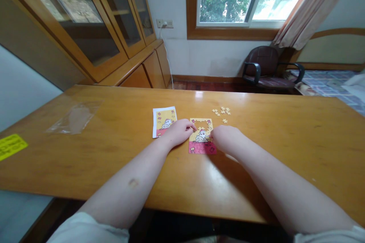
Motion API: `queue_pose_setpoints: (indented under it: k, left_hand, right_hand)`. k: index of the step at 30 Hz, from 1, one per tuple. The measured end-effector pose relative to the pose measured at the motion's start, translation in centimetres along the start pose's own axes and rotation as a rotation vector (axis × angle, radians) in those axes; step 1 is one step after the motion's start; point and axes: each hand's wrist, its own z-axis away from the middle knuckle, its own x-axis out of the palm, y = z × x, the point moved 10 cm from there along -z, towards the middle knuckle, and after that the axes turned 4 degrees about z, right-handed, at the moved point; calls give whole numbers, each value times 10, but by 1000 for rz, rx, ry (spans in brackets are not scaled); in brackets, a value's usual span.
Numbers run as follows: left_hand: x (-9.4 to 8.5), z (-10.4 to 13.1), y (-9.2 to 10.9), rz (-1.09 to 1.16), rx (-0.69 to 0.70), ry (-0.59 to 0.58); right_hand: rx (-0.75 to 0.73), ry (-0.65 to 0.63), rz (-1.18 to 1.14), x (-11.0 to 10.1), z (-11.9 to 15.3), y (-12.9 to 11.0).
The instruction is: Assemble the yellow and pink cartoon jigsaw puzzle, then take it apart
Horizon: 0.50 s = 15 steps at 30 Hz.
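Observation:
A jigsaw puzzle (203,148) lies on the wooden table in front of me, its lower part pink and its upper part yellow, with a white cartoon animal in a red hat. A gap shows bare table inside its upper half. My left hand (181,130) rests at the puzzle's left edge, fingers stretched out and fingertips touching it. At the right edge is my right hand (227,139), its fingers curled together; whatever they pinch is hidden. Loose puzzle pieces (224,110) lie beyond the puzzle to the right, pale side up.
Partly behind my left hand lies a printed picture sheet (164,120) with the same design. A clear plastic bag (75,118) and a yellow label (11,147) are on the table's (122,121) left side. Past the far edge stand an armchair (264,66) and a glass-door cabinet (114,60).

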Motion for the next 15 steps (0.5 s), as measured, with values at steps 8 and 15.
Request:
queue_pose_setpoints:
  k: [8, 15]
  left_hand:
    - [0, 0, 0, 5, 3, 7]
    - [1, -1, -1, -1, 7, 5]
  right_hand:
    - [-28, 11, -16, -1, -2, -4]
    - [-93, -14, 20, -5, 4, -14]
